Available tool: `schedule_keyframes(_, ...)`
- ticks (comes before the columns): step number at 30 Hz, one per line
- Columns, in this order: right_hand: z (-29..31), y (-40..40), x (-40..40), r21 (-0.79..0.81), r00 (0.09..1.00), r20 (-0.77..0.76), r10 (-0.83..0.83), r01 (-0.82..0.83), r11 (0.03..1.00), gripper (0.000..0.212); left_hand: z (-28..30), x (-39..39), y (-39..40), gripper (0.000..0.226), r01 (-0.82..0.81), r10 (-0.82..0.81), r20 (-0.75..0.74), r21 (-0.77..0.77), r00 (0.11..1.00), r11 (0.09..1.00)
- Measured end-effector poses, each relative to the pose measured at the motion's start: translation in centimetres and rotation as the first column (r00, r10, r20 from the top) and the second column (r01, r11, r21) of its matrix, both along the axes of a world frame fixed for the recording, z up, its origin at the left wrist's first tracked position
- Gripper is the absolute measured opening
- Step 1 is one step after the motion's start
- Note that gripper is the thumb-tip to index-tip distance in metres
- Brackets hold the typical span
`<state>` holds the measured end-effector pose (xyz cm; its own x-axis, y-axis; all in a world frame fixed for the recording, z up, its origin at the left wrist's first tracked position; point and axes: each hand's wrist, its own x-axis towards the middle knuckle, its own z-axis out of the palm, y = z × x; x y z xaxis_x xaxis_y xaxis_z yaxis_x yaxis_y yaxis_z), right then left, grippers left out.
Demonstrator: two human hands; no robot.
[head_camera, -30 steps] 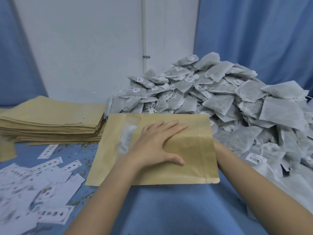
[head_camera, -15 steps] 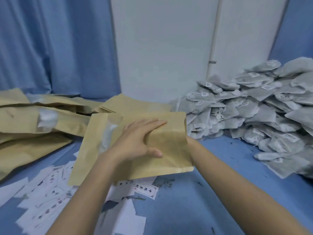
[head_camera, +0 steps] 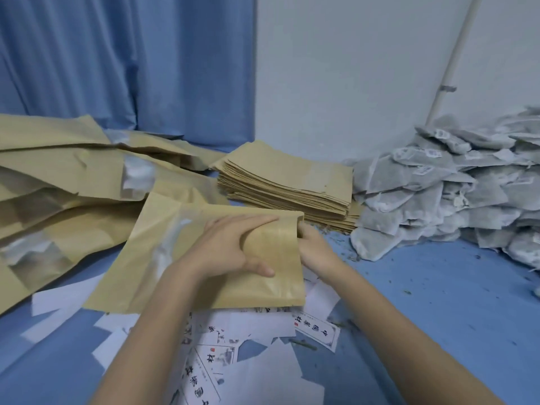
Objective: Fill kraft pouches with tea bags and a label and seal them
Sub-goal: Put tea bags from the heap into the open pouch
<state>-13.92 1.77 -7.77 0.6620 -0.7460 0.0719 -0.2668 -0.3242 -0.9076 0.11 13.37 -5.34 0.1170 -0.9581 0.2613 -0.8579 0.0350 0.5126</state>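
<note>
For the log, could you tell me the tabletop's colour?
Blue tabletop, seen clearly in the head view.

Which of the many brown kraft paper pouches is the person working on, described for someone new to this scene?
Start at the neat stack of flat kraft pouches against the white wall, then come toward the camera. The brown kraft pouch is there, over scattered white printed labels. Alone among the pouches, it has the left hand on top and the right hand at its right edge.
</note>
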Motion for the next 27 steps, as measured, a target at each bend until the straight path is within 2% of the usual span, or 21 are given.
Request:
schedule_keyframes(2,-1.0,-0.8,-3.0,-0.18,0.989,0.07,-0.133,0.144,0.973,0.014,0.1,0.3,-0.4,0.095,-0.002,0.002,-0.053,0.01,0.999,1.0)
schedule_keyframes(4,-2.0,-2.0,-5.4,-0.339,0.98,-0.044,-0.195,0.169,0.925,0.013,0.1,0.7,-0.9,0.092,0.003,0.002,-0.106,0.043,0.994,0.999)
schedule_keyframes(6,-3.0,-3.0,-6.9,-0.439,0.952,-0.272,-0.142,0.008,0.899,0.028,0.2,1.1,-1.4,0.09,0.002,0.009,-0.145,0.074,0.989,0.997)
schedule_keyframes(7,-3.4,-3.3,-7.4,-0.431,0.927,-0.365,-0.091,-0.082,0.899,0.041,0.3,1.3,-1.7,0.089,0.003,0.011,-0.16,0.087,0.987,0.996)
schedule_keyframes(9,-3.6,-3.3,-7.6,-0.391,0.893,-0.451,-0.015,-0.183,0.902,0.064,0.5,1.6,-2.1,0.088,0.016,0.004,-0.192,0.101,0.981,0.995)
schedule_keyframes(11,-4.0,-3.3,-7.2,-0.452,0.875,-0.483,-0.036,-0.214,0.866,0.068,0.7,1.8,-2.2,0.087,0.034,-0.01,-0.211,0.109,0.977,0.993)
schedule_keyframes(14,-4.4,-3.4,-6.8,-0.561,0.897,-0.428,-0.113,-0.165,0.811,0.053,0.8,2.0,-2.3,0.084,0.055,-0.029,-0.226,0.109,0.974,0.992)
schedule_keyframes(20,-2.8,-3.5,-8.3,-0.564,0.928,-0.32,-0.19,-0.025,0.825,0.043,0.9,1.9,-2.3,0.085,0.05,-0.025,-0.219,0.111,0.976,0.993)
schedule_keyframes(24,0.2,-4.1,-10.9,-0.476,0.947,-0.242,-0.212,0.074,0.876,0.017,1.0,1.7,-2.2,0.085,0.05,-0.028,-0.236,0.086,0.971,0.995)
schedule_keyframes(27,1.8,-3.7,-12.3,-0.346,0.981,-0.081,-0.177,0.139,0.928,0.025,1.2,1.3,-2.1,0.085,0.069,-0.05,-0.243,0.07,0.969,0.995)
